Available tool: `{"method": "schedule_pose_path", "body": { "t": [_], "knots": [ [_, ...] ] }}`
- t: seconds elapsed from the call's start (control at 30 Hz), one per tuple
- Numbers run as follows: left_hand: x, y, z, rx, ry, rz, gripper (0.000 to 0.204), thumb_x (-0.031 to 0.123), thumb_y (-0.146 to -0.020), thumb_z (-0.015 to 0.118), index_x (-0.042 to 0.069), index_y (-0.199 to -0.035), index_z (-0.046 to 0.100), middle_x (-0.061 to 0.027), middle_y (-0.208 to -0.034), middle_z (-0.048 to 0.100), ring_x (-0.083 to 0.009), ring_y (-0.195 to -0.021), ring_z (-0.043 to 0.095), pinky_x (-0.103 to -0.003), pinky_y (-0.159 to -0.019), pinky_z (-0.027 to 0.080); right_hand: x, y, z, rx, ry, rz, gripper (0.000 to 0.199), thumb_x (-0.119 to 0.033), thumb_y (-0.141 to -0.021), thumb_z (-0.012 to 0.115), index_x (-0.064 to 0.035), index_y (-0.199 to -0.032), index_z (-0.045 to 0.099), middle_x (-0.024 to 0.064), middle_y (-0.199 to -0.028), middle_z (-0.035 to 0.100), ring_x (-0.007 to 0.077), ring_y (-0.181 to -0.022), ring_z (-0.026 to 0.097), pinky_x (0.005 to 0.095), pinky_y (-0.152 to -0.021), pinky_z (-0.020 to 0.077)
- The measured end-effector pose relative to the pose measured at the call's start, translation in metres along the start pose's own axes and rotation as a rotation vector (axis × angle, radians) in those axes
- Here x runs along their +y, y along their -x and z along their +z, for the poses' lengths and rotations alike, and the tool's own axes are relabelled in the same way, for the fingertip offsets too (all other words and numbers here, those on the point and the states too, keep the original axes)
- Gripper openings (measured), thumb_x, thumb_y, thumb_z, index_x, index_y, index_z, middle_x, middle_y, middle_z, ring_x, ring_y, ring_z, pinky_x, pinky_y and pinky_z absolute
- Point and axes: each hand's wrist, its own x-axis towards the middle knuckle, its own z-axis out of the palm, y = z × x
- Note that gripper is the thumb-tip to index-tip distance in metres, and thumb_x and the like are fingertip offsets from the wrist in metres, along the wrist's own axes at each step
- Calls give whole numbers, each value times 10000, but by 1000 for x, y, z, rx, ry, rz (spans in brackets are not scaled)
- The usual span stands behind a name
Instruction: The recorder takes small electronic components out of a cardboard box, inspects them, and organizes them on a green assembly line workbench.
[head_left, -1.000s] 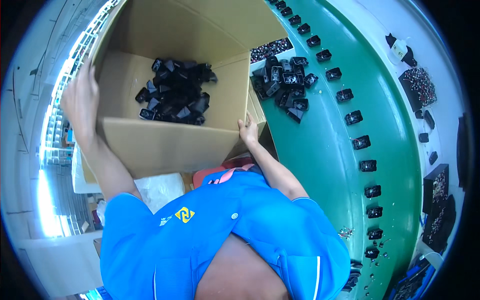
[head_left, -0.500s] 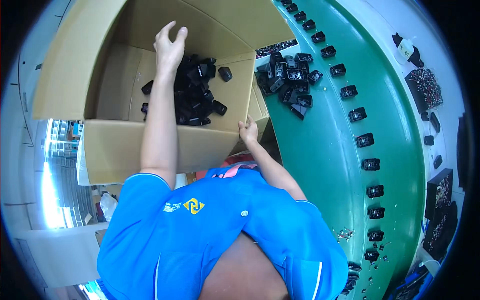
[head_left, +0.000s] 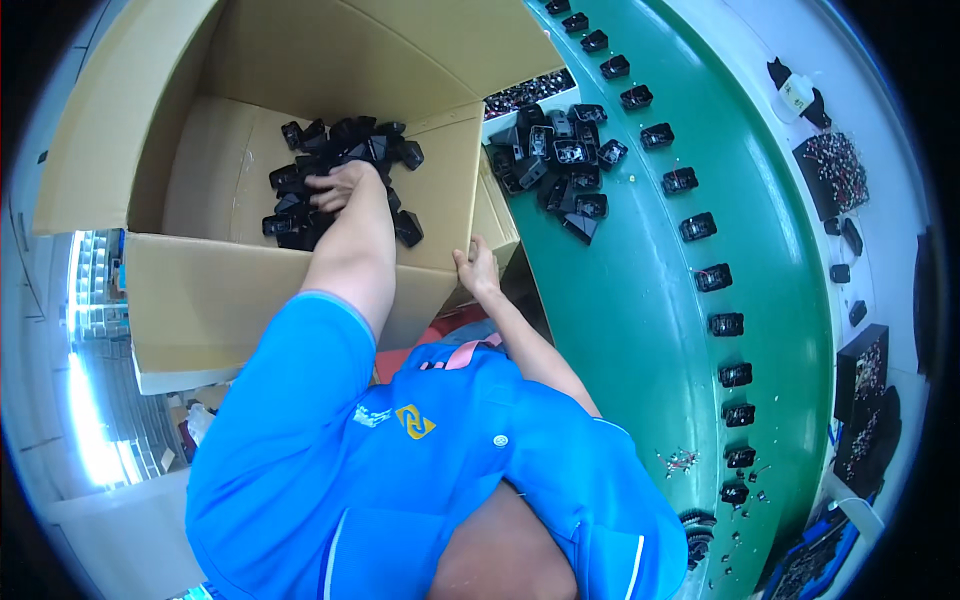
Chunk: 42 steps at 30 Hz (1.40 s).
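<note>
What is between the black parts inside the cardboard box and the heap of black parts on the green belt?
In the head view, the cardboard box's side wall stands between the parts in the box and the heap on the green belt. The right hand grips that wall's lower corner.

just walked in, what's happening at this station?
A person in a blue shirt is reaching into a cardboard box. The left hand is down among the black plastic parts in the box; whether it grips any is unclear. The right hand holds the box's near corner. More black parts sit heaped and in a row on the green table beside it.
</note>
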Motion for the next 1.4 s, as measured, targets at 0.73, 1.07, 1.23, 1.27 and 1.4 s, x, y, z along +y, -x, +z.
{"method": "schedule_pose_path", "body": {
  "t": [0.73, 1.07, 1.23, 1.27, 1.4],
  "knots": [
    [-90, -46, 50, -23, -200, -337, 463, 381, -1029, 334, 219, -1455, 414, -270, -1355, 446, -404, -1228, 444, -519, -1057, 315, -10, -81, 2, -158, -182, -68, 514, -121, -931, 580, 39, -1384, 396, 291, -1256, 579, 409, -1118, 607, 451, -956, 481],
    [-119, -74, 96, 119, -248, -270, 444, 368, -1011, 387, 244, -1432, 453, -219, -1355, 461, -378, -1209, 447, -510, -1041, 311, -16, -89, -6, -212, -149, -30, 539, -119, -930, 595, 47, -1400, 391, 291, -1226, 582, 402, -1115, 602, 438, -975, 477],
    [-101, -82, 76, 65, -36, -217, 466, 442, -1003, 375, 212, -1383, 518, -190, -1370, 500, -407, -1177, 478, -520, -1070, 301, -24, -73, 4, 254, 139, -474, 639, -103, -880, 626, -6, -1454, 362, 271, -1326, 482, 438, -1185, 500, 484, -1017, 404],
    [-99, -84, 72, 54, 37, -220, 477, 464, -1010, 360, 205, -1373, 528, -184, -1360, 507, -413, -1163, 477, -511, -1064, 312, -51, -73, 4, 220, 130, -484, 639, -103, -880, 626, -6, -1454, 362, 271, -1326, 482, 438, -1185, 500, 484, -1017, 404],
    [-57, -55, 36, -143, 98, -238, 576, 562, -1016, 290, 183, -1365, 548, -164, -1345, 522, -431, -1147, 468, -500, -1043, 343, -120, -120, 17, 181, 281, -836, 712, -176, -858, 661, -34, -1477, 339, 265, -1373, 409, 413, -1213, 437, 487, -1017, 390]
  ]
}}
